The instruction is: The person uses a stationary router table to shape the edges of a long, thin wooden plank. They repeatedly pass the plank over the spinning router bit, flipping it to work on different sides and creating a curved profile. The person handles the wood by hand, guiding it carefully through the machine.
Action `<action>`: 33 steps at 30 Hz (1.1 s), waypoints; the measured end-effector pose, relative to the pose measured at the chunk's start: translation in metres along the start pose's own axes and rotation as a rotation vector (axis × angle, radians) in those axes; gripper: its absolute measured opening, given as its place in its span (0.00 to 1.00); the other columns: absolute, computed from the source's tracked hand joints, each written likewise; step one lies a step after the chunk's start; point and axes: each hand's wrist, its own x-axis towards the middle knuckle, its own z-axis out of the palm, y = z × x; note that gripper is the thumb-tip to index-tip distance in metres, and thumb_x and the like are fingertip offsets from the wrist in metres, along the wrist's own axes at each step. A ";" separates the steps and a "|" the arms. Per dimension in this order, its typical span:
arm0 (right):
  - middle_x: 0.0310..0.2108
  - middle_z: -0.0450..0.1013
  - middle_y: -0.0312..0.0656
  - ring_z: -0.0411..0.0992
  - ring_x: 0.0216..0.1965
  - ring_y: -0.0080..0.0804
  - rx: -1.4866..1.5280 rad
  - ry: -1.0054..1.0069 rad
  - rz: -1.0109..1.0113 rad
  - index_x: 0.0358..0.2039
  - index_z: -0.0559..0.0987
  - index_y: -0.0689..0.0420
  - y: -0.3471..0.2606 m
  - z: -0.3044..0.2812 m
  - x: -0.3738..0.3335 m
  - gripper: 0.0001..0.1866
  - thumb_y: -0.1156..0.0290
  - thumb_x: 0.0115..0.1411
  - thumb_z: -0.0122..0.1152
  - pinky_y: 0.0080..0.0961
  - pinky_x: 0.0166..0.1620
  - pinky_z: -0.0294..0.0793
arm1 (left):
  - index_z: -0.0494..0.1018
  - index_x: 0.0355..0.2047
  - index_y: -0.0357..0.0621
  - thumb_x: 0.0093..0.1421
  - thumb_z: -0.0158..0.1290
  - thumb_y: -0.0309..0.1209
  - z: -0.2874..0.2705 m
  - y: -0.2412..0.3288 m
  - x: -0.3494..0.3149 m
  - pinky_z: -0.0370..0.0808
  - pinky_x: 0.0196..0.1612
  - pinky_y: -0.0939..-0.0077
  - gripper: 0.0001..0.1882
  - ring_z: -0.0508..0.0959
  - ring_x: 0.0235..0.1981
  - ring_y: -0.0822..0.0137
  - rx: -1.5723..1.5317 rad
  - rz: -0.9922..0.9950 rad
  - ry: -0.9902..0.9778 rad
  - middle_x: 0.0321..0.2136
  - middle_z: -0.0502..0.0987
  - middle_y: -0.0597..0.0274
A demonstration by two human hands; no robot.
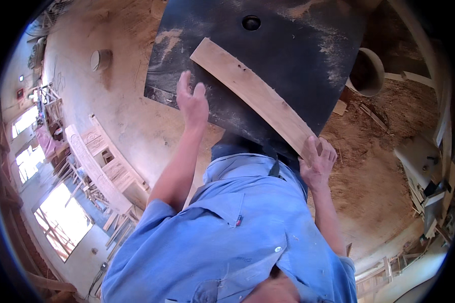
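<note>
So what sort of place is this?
Most likely a woodworking shop. A curved wooden board lies on a dark worktable, what looks like sawdust covers the floor on the right, and a long carved wooden piece is visible on the left.

No lettering or number can be read. A small red and dark tag [239, 220] sits at the pocket [221, 206] edge on the blue shirt [177, 247], below the frame's middle, too small to make out.
</note>
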 end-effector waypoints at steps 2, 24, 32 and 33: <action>0.65 0.65 0.52 0.63 0.65 0.56 0.024 -0.009 -0.002 0.70 0.75 0.44 0.000 -0.001 0.004 0.49 0.72 0.44 0.81 0.53 0.66 0.61 | 0.66 0.69 0.26 0.67 0.52 0.28 0.013 0.005 0.023 0.61 0.75 0.56 0.31 0.67 0.71 0.46 0.210 0.113 0.020 0.69 0.69 0.38; 0.65 0.68 0.56 0.67 0.62 0.59 0.034 0.060 0.015 0.67 0.76 0.50 0.000 0.005 0.016 0.42 0.66 0.48 0.77 0.54 0.63 0.67 | 0.71 0.64 0.30 0.69 0.51 0.22 0.108 0.002 0.121 0.63 0.68 0.54 0.23 0.70 0.59 0.47 0.467 0.449 0.010 0.56 0.79 0.50; 0.65 0.68 0.55 0.67 0.61 0.59 0.015 0.117 0.091 0.64 0.78 0.50 -0.005 0.014 0.038 0.40 0.68 0.46 0.78 0.54 0.62 0.67 | 0.69 0.65 0.26 0.72 0.50 0.22 0.117 0.015 0.141 0.63 0.69 0.56 0.23 0.68 0.62 0.48 0.463 0.448 -0.058 0.58 0.79 0.51; 0.64 0.68 0.56 0.67 0.61 0.59 0.019 0.115 0.101 0.64 0.79 0.51 -0.006 0.014 0.040 0.41 0.68 0.46 0.78 0.54 0.62 0.67 | 0.68 0.65 0.26 0.72 0.49 0.22 0.119 0.016 0.145 0.63 0.70 0.56 0.23 0.68 0.62 0.48 0.454 0.442 -0.063 0.58 0.79 0.51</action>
